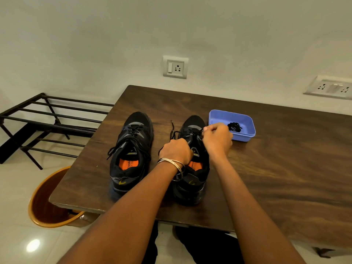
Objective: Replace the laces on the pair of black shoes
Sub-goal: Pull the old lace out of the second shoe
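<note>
Two black shoes with orange insoles stand side by side on the dark wooden table (285, 168), toes pointing away from me. The left shoe (131, 149) is laced, its lace ends hanging loose. My left hand (176, 150), with metal bangles at the wrist, rests curled over the tongue area of the right shoe (192, 180) and grips it there. My right hand (216, 139) pinches the black lace (172, 131) near the upper eyelets of that shoe. One loose end of this lace trails onto the table between the shoes.
A blue plastic tub (245, 121) stands just right of the right shoe, with a bundled black lace (234, 127) inside. An orange bin (43, 202) sits on the floor under the table's left corner. A black metal rack (47, 121) stands at the left.
</note>
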Tool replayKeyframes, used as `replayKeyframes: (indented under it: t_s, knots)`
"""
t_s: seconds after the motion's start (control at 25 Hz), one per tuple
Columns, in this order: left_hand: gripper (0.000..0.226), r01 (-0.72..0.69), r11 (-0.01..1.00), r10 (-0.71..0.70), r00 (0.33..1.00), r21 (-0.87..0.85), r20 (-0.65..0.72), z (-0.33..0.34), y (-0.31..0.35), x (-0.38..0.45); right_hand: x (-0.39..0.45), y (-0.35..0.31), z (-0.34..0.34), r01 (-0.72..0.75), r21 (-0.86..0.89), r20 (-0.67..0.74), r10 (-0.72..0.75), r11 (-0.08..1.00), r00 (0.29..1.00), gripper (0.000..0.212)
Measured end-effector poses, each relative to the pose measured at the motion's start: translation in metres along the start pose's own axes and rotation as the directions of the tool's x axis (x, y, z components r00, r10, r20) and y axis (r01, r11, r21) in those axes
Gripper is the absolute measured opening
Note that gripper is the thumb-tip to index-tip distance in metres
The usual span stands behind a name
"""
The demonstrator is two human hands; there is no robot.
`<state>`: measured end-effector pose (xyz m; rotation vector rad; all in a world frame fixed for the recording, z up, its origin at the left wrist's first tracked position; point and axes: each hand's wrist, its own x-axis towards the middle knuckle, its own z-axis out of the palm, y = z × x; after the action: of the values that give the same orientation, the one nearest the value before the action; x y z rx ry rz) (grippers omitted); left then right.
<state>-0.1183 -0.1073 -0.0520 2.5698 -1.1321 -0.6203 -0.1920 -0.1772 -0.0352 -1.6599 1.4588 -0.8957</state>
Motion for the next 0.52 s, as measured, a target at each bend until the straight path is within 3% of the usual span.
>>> replayKeyframes:
  t_s: [0.08,0.12,0.2,0.28,0.32,0.4,0.44,0.52]
  knots:
    - [0.035,0.005,1.000,-0.005,1.000,0.000,-0.001,-0.001,0.001,0.000,0.011,-0.003,-0.012,-0.283,0.487,0.000,0.324,0.826,0.946,0.024]
    - [0.035,0.006,1.000,-0.006,1.000,0.006,0.001,-0.001,0.001,-0.001,0.016,0.000,-0.018,-0.330,0.558,-0.001,0.398,0.761,0.917,0.024]
    - [0.034,0.006,1.000,-0.006,1.000,0.011,0.009,-0.002,0.003,-0.002,0.019,0.002,-0.024,-0.287,0.399,-0.104,0.354,0.871,0.930,0.017]
    - [0.034,0.013,1.000,-0.013,1.000,0.002,0.011,-0.002,0.003,-0.002,0.016,0.001,-0.025,-0.085,0.075,-0.164,0.096,0.994,0.982,0.029]
    - [0.034,0.018,1.000,-0.018,1.000,-0.003,0.016,-0.002,0.003,-0.001,0.013,-0.002,-0.024,0.079,-0.100,-0.103,-0.089,0.992,0.991,0.033]
    - [0.034,0.028,0.999,-0.027,0.999,-0.023,0.025,-0.001,0.002,0.000,0.008,-0.009,-0.016,0.400,-0.396,0.229,-0.333,0.827,0.915,0.026]
    - [0.034,0.031,0.999,-0.030,0.999,-0.035,0.028,-0.001,0.001,0.001,0.006,-0.010,-0.009,0.495,-0.468,0.396,-0.327,0.732,0.858,0.022]
    - [0.036,0.035,0.998,-0.033,0.999,-0.054,0.026,-0.001,0.000,0.001,0.001,-0.004,0.002,0.550,-0.529,0.511,-0.274,0.646,0.815,0.020]
